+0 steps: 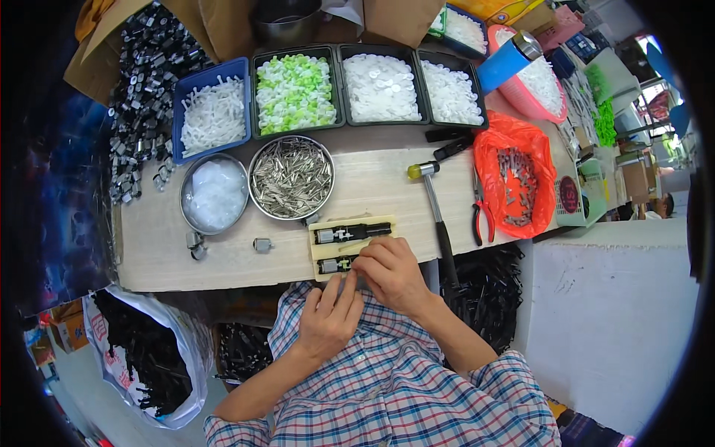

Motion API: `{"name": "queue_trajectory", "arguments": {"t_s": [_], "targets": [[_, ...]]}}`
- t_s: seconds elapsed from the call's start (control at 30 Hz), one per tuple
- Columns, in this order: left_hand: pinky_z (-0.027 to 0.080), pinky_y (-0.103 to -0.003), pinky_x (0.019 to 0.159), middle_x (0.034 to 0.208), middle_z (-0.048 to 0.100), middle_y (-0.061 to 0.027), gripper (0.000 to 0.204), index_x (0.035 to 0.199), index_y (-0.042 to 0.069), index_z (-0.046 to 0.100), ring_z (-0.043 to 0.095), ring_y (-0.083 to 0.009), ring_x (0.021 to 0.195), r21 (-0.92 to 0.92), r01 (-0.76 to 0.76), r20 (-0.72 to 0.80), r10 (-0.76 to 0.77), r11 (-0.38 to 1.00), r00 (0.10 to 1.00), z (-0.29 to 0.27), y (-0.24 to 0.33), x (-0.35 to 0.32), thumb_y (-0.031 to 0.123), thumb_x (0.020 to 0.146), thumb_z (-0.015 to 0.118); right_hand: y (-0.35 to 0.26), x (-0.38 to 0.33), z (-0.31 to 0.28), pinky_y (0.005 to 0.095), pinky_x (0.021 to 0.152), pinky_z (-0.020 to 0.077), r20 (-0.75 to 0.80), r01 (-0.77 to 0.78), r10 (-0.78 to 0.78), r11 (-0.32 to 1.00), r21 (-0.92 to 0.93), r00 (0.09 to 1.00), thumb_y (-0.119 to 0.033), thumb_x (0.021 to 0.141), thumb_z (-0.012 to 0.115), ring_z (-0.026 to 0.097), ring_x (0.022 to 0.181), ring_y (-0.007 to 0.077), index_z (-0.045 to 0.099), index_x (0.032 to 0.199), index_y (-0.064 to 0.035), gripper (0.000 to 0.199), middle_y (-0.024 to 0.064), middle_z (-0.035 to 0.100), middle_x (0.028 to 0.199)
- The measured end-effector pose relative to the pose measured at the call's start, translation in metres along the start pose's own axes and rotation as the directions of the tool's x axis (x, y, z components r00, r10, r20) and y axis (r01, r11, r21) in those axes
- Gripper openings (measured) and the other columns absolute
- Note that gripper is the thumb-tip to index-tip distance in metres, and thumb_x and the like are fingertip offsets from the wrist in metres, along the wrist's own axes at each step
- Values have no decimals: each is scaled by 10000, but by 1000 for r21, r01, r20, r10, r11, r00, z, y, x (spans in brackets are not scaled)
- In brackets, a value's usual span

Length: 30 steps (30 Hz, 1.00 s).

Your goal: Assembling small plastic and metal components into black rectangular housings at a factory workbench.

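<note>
I am at a small assembly workshop. My counter [223,261] carries trays of white and green plastic parts [296,93], a round tin of metal pins [291,177], a heap of dark metal pieces [141,89], a hammer [436,216] and red-handled pliers [482,212]. Sacks of black parts [149,350] stand on the floor beside me.
</note>
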<state>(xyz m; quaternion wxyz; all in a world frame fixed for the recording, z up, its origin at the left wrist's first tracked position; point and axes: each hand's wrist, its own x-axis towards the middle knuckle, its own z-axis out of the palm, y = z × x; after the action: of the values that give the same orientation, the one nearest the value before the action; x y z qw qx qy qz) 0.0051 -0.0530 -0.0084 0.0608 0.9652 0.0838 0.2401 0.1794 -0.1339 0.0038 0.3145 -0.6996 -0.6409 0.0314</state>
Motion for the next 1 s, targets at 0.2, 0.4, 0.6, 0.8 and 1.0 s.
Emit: {"name": "queue_trajectory", "arguments": {"t_s": [0.2,0.4,0.6,0.8,1.0], "targets": [[474,-362,758,1237,707,-176,145,874,35,697,645,-282,1077,15,-6,39,6,1000,999,0,2,0,144,897,604,4,1,0,400,834,480,11,1,-1,1000,21,1000,-79,708,781,620,1016,275,686,977,-78,286,53,655,1002],[492,-361,747,1206,709,-185,111,875,10,691,648,-272,1003,-77,19,35,-16,997,999,-1,-1,9,104,841,642,39,35,-35,405,797,502,-63,-76,84,990,121,994,19,753,712,639,926,302,663,957,-33,216,83,662,940],[508,-400,698,904,657,-126,180,931,16,711,636,-294,866,-317,169,-200,-240,933,950,-7,-43,39,13,752,726,176,99,-71,351,723,522,-547,-350,233,929,-120,804,-3,923,651,656,795,224,676,1078,-14,157,123,668,939],[482,-403,692,835,615,-73,118,902,37,705,604,-281,796,-167,336,-262,-370,927,891,8,-97,75,-5,796,738,210,123,-74,414,726,526,-482,-401,209,851,-338,851,-62,912,695,649,784,319,671,1006,-26,104,159,652,945],[487,-394,709,856,637,-70,115,876,38,693,613,-271,826,-100,363,-270,-377,926,886,17,-106,76,-4,785,748,176,108,-60,390,706,510,-526,-291,116,920,-263,842,-62,937,682,624,763,286,617,956,3,94,144,638,905]]}}
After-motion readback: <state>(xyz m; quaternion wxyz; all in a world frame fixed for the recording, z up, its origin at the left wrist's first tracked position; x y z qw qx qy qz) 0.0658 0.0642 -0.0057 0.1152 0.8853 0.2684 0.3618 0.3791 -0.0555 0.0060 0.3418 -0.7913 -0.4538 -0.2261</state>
